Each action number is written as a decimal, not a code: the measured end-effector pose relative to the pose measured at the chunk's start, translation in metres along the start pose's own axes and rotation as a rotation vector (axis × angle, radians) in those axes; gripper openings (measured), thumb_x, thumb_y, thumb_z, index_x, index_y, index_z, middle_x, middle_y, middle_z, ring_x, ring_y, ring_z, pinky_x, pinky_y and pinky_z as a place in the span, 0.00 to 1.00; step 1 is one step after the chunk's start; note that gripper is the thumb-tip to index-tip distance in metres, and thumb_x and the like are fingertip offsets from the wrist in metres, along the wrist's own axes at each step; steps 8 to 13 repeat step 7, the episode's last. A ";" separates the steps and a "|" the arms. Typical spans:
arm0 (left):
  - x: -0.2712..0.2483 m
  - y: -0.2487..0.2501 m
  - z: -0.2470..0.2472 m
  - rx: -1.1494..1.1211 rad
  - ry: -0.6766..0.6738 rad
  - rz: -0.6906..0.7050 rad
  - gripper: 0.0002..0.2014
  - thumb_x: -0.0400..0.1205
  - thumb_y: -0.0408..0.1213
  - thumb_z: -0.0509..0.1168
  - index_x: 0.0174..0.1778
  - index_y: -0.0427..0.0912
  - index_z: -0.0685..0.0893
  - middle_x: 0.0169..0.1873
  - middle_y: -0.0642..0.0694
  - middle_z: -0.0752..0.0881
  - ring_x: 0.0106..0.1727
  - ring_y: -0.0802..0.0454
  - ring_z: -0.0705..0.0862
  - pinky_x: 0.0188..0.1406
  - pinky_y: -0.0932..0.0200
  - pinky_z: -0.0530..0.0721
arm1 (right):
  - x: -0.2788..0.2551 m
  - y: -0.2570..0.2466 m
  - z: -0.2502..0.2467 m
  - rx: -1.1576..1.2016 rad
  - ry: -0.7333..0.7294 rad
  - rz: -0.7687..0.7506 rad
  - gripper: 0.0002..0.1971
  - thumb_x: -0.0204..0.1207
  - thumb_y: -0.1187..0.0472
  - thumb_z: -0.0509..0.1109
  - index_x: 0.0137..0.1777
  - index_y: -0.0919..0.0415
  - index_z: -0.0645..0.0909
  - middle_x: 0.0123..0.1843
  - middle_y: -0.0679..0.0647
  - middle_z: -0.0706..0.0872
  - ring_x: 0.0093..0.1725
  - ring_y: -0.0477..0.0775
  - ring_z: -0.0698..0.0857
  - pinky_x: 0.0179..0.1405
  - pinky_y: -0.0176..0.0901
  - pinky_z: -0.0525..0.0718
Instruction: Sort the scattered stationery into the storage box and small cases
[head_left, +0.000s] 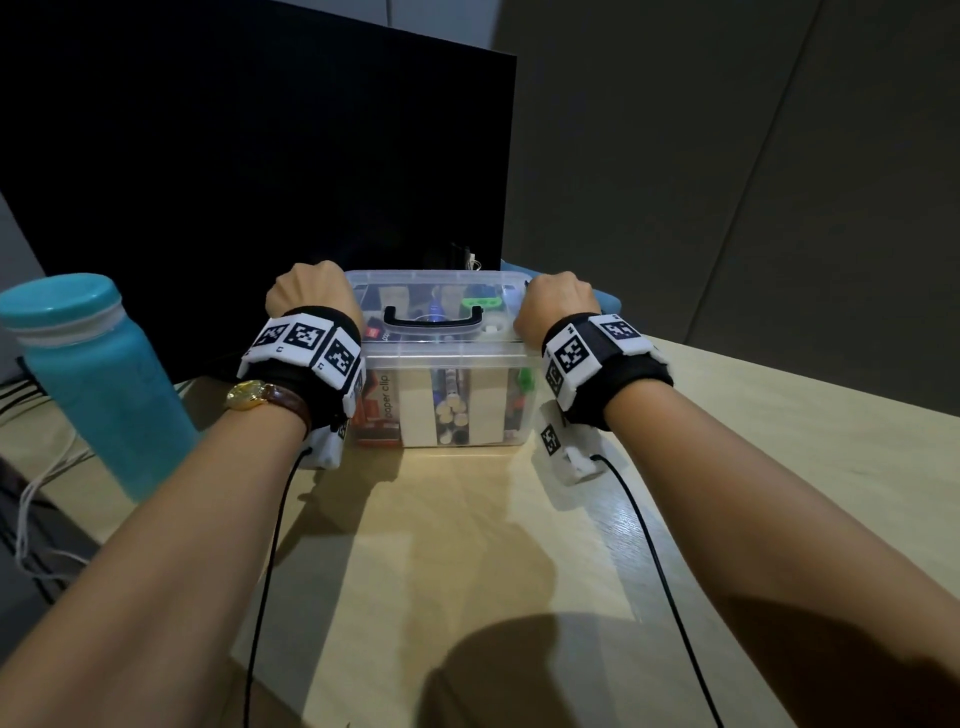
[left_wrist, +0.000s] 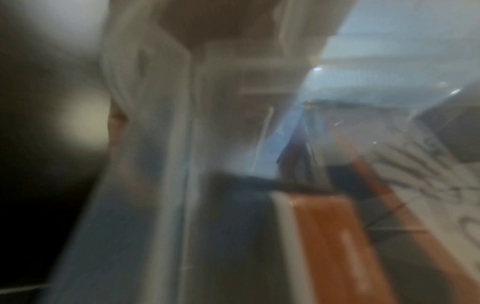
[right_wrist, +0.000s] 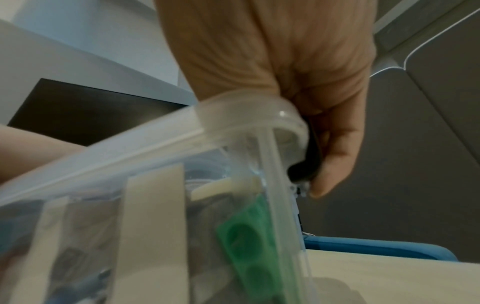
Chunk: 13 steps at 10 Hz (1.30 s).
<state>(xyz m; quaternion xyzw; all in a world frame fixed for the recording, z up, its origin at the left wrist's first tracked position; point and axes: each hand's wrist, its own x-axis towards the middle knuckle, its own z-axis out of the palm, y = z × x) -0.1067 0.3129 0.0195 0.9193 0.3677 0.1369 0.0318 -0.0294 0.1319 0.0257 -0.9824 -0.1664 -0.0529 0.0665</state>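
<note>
Pale wood surface (head_left: 467, 545) nearest me carries the clear storage box (head_left: 441, 395), lid on, stationery packed inside. My left hand (head_left: 311, 291) curls over its left end, my right hand (head_left: 558, 301) clamps the black latch (right_wrist: 309, 160) on the right end. Beyond stands a dark monitor (head_left: 260, 156).

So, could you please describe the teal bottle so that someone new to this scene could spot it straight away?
Start at the clear storage box in the middle of the pale wooden desk, gripped at its ends by the left hand and right hand. Look beyond the left hand, toward the desk's left edge: the teal bottle stands upright there. It is the only tall, opaque, single-coloured thing.
</note>
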 end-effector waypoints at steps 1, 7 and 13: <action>0.003 0.001 0.003 0.038 -0.005 0.028 0.09 0.83 0.33 0.67 0.54 0.30 0.82 0.55 0.30 0.84 0.57 0.33 0.83 0.41 0.50 0.73 | 0.000 0.002 0.003 0.038 0.005 -0.008 0.16 0.88 0.60 0.55 0.67 0.68 0.77 0.66 0.65 0.80 0.64 0.65 0.81 0.46 0.48 0.74; -0.016 0.036 0.021 -0.039 -0.327 0.348 0.34 0.78 0.74 0.41 0.80 0.72 0.41 0.85 0.53 0.39 0.85 0.39 0.40 0.79 0.27 0.43 | -0.014 0.046 0.017 0.517 0.015 -0.227 0.29 0.89 0.49 0.51 0.83 0.66 0.59 0.84 0.62 0.60 0.83 0.60 0.61 0.81 0.55 0.60; -0.016 0.036 0.021 -0.039 -0.327 0.348 0.34 0.78 0.74 0.41 0.80 0.72 0.41 0.85 0.53 0.39 0.85 0.39 0.40 0.79 0.27 0.43 | -0.014 0.046 0.017 0.517 0.015 -0.227 0.29 0.89 0.49 0.51 0.83 0.66 0.59 0.84 0.62 0.60 0.83 0.60 0.61 0.81 0.55 0.60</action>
